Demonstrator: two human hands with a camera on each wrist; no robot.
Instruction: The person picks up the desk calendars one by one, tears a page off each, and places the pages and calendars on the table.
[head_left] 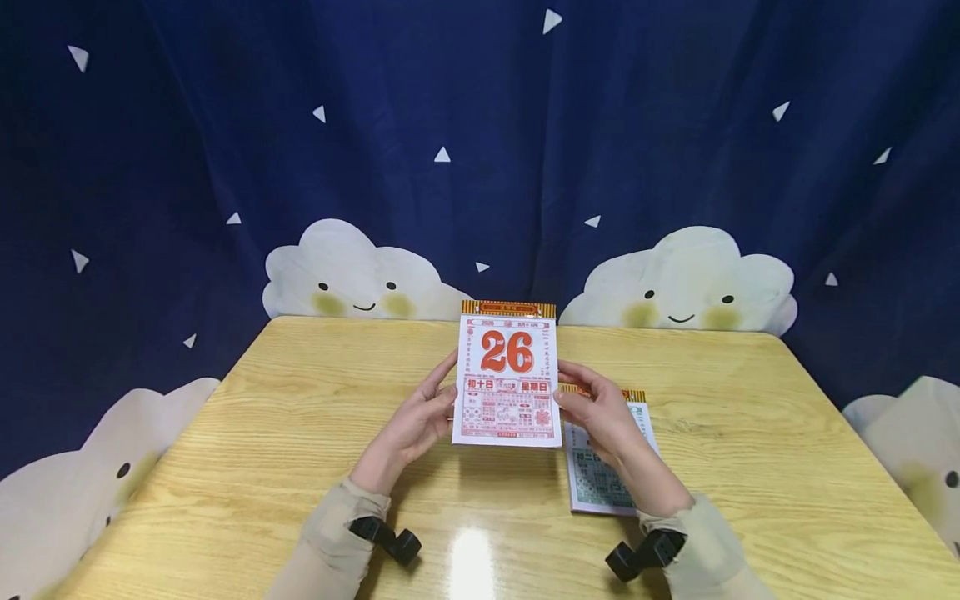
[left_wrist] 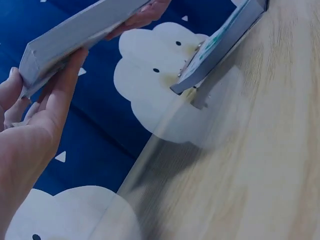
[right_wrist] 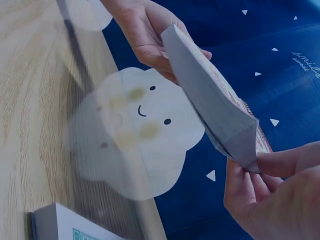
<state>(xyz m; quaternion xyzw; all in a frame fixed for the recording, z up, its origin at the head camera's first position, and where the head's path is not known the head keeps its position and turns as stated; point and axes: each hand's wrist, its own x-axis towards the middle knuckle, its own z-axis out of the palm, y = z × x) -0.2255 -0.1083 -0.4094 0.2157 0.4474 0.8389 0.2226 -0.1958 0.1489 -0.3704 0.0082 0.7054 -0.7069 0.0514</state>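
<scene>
A thick tear-off calendar [head_left: 507, 379] with a large red 26 on its front page is held up over the table, tilted toward the head camera. My left hand [head_left: 418, 417] grips its left edge, thumb at the front and fingers behind. On the opposite edge my right hand [head_left: 603, 412] pinches it the same way. The page block [right_wrist: 210, 105] shows its thick side in the right wrist view. A second tear-off calendar [head_left: 600, 483], printed in green, lies on the table under my right forearm, which hides part of it.
The wooden table [head_left: 262, 467] reaches back to a dark blue curtain [head_left: 480, 100] with white triangles and smiling clouds. Each wrist carries a small black camera, the left camera [head_left: 386, 537] and the right camera [head_left: 645, 554].
</scene>
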